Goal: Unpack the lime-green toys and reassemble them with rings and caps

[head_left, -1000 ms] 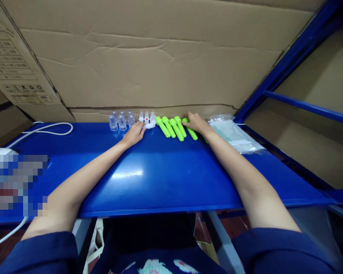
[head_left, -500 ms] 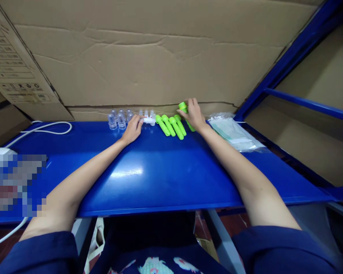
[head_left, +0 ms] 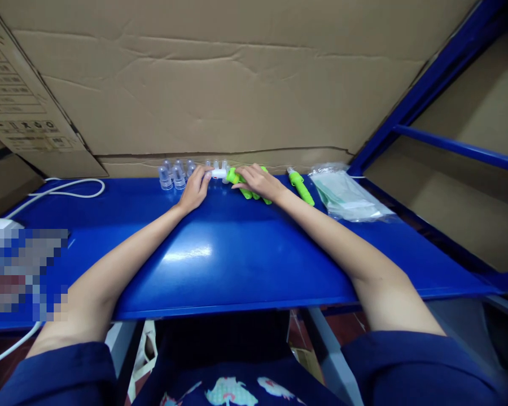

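My left hand (head_left: 196, 187) rests on the blue table (head_left: 220, 254) near its far edge, its fingertips pinched on a small white plastic piece (head_left: 218, 173). My right hand (head_left: 257, 180) lies over a row of bright green tubes (head_left: 254, 195), with its fingers closed on one green tube (head_left: 233, 176). That tube's end touches the white piece. One more green tube with a white tip (head_left: 301, 188) lies alone to the right of my right hand.
Several clear plastic caps (head_left: 173, 175) stand left of my left hand. A clear plastic bag (head_left: 347, 195) lies at the far right. A white cable (head_left: 74, 189) loops at the left. A cardboard wall (head_left: 237, 84) closes the back.
My right hand set a green tube down at the right, then moved left onto the row and closed on another tube. My left hand lifted a white piece toward it.
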`<state>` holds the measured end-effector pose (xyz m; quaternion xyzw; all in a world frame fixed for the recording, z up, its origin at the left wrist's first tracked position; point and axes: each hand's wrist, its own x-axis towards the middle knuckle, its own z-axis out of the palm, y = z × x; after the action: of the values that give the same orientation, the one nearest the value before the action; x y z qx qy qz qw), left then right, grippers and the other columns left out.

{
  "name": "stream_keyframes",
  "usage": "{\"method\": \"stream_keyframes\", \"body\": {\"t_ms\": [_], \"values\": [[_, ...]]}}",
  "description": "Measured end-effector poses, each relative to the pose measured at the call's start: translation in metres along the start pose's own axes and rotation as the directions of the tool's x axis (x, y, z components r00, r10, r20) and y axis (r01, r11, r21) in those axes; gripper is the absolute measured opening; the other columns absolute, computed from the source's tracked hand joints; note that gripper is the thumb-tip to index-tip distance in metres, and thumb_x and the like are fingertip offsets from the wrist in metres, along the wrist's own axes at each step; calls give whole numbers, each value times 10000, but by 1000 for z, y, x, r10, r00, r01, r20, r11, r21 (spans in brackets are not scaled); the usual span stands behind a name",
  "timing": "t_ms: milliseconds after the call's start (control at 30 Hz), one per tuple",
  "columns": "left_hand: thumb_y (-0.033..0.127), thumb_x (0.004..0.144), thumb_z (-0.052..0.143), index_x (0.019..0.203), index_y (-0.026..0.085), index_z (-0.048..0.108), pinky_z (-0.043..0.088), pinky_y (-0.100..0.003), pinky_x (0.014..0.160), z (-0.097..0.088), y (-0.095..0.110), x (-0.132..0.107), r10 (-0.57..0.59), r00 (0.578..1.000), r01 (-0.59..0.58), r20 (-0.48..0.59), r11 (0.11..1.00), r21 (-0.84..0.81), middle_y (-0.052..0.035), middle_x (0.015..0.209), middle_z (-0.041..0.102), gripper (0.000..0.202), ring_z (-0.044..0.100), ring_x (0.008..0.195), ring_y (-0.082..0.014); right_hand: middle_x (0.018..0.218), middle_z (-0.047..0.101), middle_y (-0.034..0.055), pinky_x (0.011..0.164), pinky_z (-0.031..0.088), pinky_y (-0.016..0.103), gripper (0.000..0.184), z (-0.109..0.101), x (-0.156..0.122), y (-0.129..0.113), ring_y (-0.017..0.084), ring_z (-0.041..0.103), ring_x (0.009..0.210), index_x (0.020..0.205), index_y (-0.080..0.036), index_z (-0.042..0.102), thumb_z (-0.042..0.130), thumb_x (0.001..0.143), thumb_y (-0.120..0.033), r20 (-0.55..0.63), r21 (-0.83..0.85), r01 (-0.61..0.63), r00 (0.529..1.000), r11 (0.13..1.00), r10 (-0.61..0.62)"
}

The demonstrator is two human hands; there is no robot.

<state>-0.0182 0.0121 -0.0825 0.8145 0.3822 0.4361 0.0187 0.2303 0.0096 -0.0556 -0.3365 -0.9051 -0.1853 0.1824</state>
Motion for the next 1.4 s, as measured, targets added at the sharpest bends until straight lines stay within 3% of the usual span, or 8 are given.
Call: {"method": "stream_keyframes", "body": {"t_ms": [233, 567, 933, 1267, 1400], "values": [[550, 1017, 179, 1263, 199, 559, 495, -419, 1009, -1, 1, -1, 20, 999, -19, 36, 1000, -22, -140, 1182, 638, 573, 614, 1131, -227, 1188, 642, 227, 909, 460, 487, 622, 3, 1, -3, 327, 608, 1057, 1371, -79, 504, 284, 1028, -548, 1, -40, 45, 999, 998, -45], [463, 1034, 263, 1267, 150, 574, 456, -396, 1081, -2, 7, -2, 141, 977, -131, 162, 989, -67, -134, 1227, 647, 499, 592, 1202, -223, 1263, 613, 239, 914, 422, 462, 625, 13, -1, -4, 325, 569, 1103, 1386, -83, 506, 241, 1036, -528, 21, -92, 68, 998, 993, -66], [486, 1019, 330, 1363, 135, 436, 482, -407, 1050, 1, 6, -5, 104, 980, -92, 168, 993, -77, -164, 1327, 607, 502, 606, 1220, -251, 1345, 590, 203, 848, 396, 372, 433, 15, -4, -8, 266, 569, 1104, 1402, -123, 527, 324, 1073, -319, -81, -207, 171, 978, 963, -191], [444, 1015, 354, 1376, 109, 404, 472, -416, 1064, 2, 6, -4, 85, 980, -75, 179, 995, -64, -197, 1359, 567, 494, 589, 1239, -258, 1280, 622, 202, 812, 388, 368, 419, 19, -5, -7, 260, 570, 1052, 1371, -116, 550, 357, 1066, -329, -106, -207, 184, 972, 961, -209], [451, 1021, 339, 1322, 133, 467, 450, -420, 1093, 2, 8, -3, 117, 972, -106, 203, 992, -65, -171, 1323, 589, 456, 577, 1248, -252, 1274, 629, 193, 807, 379, 368, 404, 20, -7, -9, 258, 565, 1050, 1366, -137, 555, 362, 1065, -325, -104, -239, 192, 970, 952, -222]]}}
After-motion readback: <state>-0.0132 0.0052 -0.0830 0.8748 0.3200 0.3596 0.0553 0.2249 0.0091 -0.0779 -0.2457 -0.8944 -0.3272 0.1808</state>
